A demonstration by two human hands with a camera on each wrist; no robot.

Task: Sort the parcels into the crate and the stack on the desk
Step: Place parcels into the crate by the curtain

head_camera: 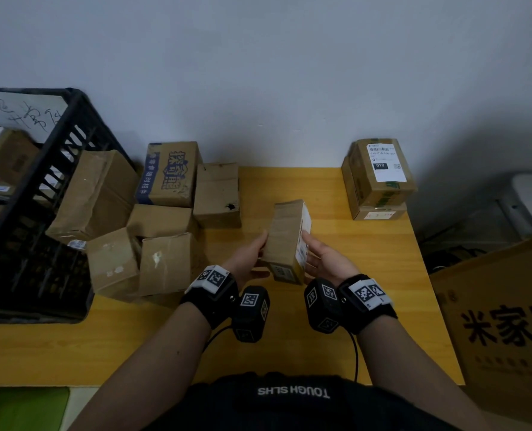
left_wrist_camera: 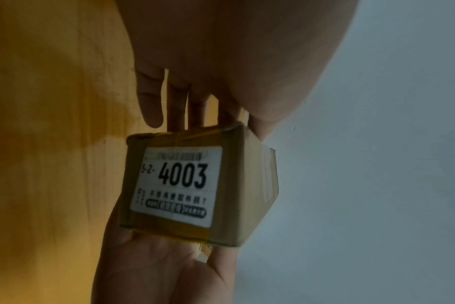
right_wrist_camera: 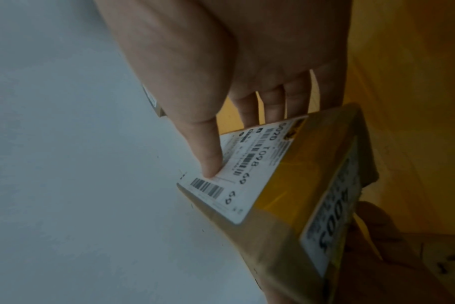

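Observation:
Both hands hold one small brown parcel (head_camera: pixel 284 241) above the middle of the yellow desk (head_camera: pixel 336 331). My left hand (head_camera: pixel 258 250) grips its left side, thumb on top and fingers underneath. My right hand (head_camera: pixel 312 253) grips the right side, thumb on the white shipping label. In the left wrist view the parcel (left_wrist_camera: pixel 185 185) shows an end label reading 4003, with my left hand (left_wrist_camera: pixel 221 61) above it. In the right wrist view the thumb of my right hand (right_wrist_camera: pixel 221 61) presses the barcode label on the parcel (right_wrist_camera: pixel 286 185). The black crate (head_camera: pixel 65 144) stands at the left. A stack of two parcels (head_camera: pixel 378 178) sits back right.
A loose pile of several cardboard parcels (head_camera: pixel 162 219) lies between the crate and the desk's middle. The crate holds a few boxes. A large printed carton (head_camera: pixel 507 321) leans off the desk's right edge. A grey wall runs behind the desk.

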